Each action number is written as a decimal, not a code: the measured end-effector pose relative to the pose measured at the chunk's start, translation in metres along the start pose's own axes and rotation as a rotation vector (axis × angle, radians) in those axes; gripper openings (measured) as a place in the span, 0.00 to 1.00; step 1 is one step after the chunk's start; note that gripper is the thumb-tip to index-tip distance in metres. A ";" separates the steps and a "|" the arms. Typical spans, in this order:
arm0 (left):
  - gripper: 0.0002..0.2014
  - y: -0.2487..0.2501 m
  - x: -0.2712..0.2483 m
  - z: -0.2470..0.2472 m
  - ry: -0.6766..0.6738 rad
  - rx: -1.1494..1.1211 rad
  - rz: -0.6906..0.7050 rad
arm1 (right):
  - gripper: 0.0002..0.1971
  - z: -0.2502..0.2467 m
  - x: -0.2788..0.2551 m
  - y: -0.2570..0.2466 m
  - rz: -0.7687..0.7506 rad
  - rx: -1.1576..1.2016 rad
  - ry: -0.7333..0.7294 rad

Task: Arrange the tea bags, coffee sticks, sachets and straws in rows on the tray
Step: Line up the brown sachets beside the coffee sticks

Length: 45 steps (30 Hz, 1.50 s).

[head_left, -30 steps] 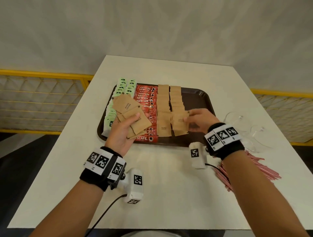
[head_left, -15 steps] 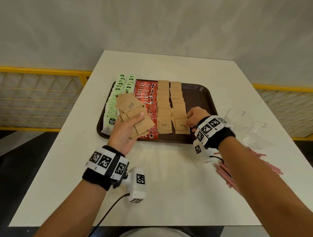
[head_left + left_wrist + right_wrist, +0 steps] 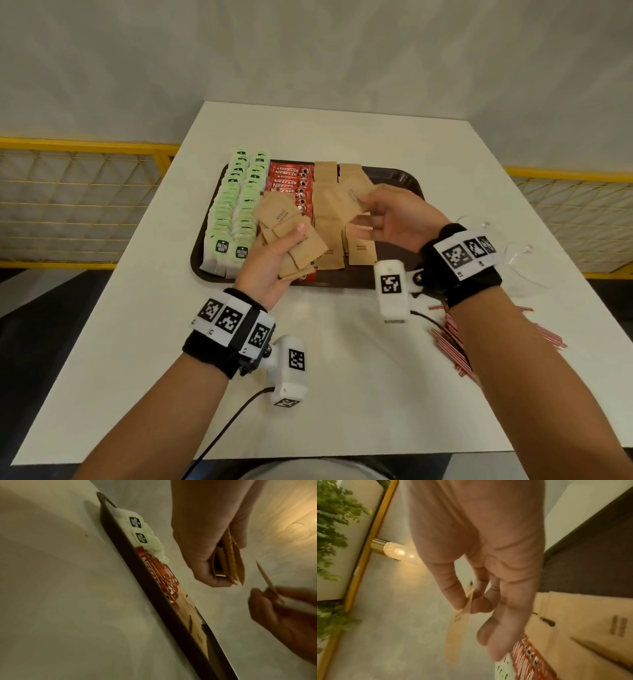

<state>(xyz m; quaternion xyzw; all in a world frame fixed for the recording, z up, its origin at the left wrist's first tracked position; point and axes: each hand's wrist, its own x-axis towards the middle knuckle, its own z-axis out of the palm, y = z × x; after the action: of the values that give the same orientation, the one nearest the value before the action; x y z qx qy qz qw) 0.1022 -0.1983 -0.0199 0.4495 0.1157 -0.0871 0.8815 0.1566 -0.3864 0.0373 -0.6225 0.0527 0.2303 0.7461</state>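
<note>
My left hand (image 3: 274,263), palm up, fingers curled round fanned stack of brown paper sachets (image 3: 291,240). My right hand (image 3: 394,222) pinches single brown sachet (image 3: 356,198) between thumb and fingertips above dark brown plastic tray (image 3: 407,180). Tray holds green tea bag rows (image 3: 236,205), red coffee sticks (image 3: 291,178), two brown sachet rows (image 3: 329,253). Red-striped straws (image 3: 452,346) lie on white table (image 3: 342,377), not yet placed. Risk, my judgement: loose fan slipping from left grip, scattering over finished rows.
</note>
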 end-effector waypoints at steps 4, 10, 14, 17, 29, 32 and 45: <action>0.16 -0.003 0.000 0.017 -0.040 -0.021 0.039 | 0.02 0.019 -0.006 0.010 0.012 -0.147 -0.074; 0.20 0.001 -0.002 0.016 -0.066 -0.067 0.088 | 0.10 0.019 -0.008 0.024 0.023 -0.122 -0.023; 0.20 0.001 -0.001 0.014 -0.015 0.066 0.099 | 0.12 0.022 -0.012 0.029 0.023 -0.339 -0.054; 0.19 0.007 0.002 0.013 -0.021 0.148 0.102 | 0.18 0.021 -0.010 0.018 -0.124 -0.579 0.036; 0.17 0.013 0.003 0.009 -0.045 -0.022 0.013 | 0.06 0.000 -0.014 0.005 -0.081 -0.237 -0.054; 0.20 0.008 0.004 0.012 -0.023 -0.034 0.031 | 0.18 0.005 -0.017 0.007 -0.047 -0.140 -0.118; 0.18 0.001 0.002 0.014 -0.073 0.096 0.013 | 0.11 0.014 -0.012 0.011 -0.190 -0.323 0.026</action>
<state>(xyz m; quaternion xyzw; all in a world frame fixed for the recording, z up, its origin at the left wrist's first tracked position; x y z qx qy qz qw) 0.1060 -0.2091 -0.0112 0.4886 0.0762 -0.1033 0.8630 0.1388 -0.3752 0.0348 -0.7393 -0.0342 0.1564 0.6540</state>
